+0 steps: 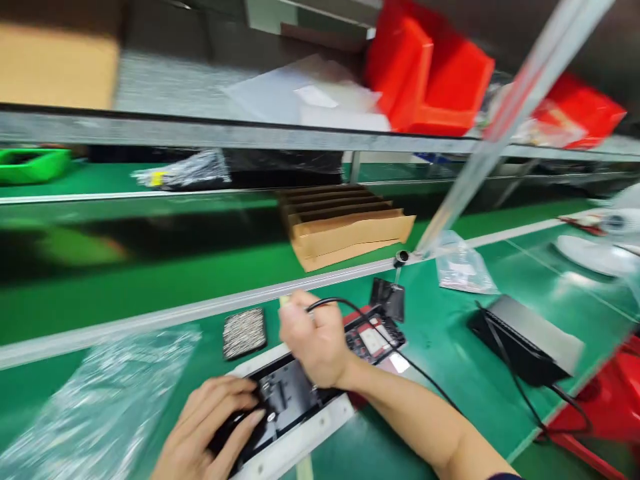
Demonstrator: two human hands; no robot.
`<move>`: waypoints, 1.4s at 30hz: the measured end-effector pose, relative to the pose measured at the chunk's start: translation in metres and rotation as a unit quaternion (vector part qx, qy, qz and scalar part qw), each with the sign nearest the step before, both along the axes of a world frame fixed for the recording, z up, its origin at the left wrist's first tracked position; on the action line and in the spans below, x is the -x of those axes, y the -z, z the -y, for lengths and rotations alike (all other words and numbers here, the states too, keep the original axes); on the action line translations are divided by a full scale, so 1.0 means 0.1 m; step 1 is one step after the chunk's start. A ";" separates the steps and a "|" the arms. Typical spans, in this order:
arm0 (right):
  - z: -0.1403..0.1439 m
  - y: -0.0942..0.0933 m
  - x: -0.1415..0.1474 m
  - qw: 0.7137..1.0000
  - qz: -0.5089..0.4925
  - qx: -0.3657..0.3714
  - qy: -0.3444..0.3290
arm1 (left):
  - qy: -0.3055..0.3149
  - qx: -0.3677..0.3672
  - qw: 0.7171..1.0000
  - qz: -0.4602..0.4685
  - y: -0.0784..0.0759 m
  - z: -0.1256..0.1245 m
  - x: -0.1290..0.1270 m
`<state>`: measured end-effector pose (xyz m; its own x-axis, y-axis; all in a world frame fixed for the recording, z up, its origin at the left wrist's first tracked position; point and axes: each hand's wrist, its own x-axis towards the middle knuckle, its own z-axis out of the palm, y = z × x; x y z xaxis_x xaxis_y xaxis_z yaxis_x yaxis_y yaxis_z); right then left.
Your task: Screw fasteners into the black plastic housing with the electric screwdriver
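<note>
My right hand (314, 343) is closed around a corded tool whose black cable (400, 357) loops off to the right; its tip is hidden behind the fist. It hovers over a black device (287, 393) lying in a white holder (300, 443) on the green bench. My left hand (210, 427) presses flat on the near left end of that black device, fingers spread. A small red and white part (373, 340) sits at the device's far right end. The picture is motion-blurred.
A tray of small screws (244, 331) lies left of my right hand. A clear plastic bag (95, 393) lies at left, a cardboard divider box (345, 227) behind, a black power unit (525, 337) at right, red bins (430, 73) on the shelf above.
</note>
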<state>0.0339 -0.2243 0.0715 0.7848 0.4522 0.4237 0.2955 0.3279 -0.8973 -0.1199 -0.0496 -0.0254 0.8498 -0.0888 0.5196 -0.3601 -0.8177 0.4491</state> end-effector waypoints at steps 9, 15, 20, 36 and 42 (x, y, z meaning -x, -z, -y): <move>0.04 0.01 0.02 0.990 -0.073 -0.090 -0.085 | -0.014 0.079 0.993 -0.086 -0.28 0.18 0.01; 0.02 -0.06 0.03 0.991 -0.061 -0.096 -0.066 | -0.020 0.081 0.992 -0.091 -0.25 0.18 0.03; 0.02 -0.08 0.04 0.992 -0.068 -0.087 -0.058 | -0.025 0.079 0.992 -0.094 -0.25 0.18 0.02; 0.03 -0.08 0.04 0.993 -0.065 -0.078 -0.056 | -0.024 0.084 0.991 -0.099 -0.28 0.19 0.03; 0.03 -0.08 0.03 0.994 -0.062 -0.076 -0.053 | -0.023 0.081 0.991 -0.101 -0.28 0.18 0.03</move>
<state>0.0308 -0.2276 0.0794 0.7868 0.4727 0.3968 0.1428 0.4860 -0.8622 -0.1232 -0.0676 0.0022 0.9393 0.0238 0.3423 -0.2129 -0.7420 0.6357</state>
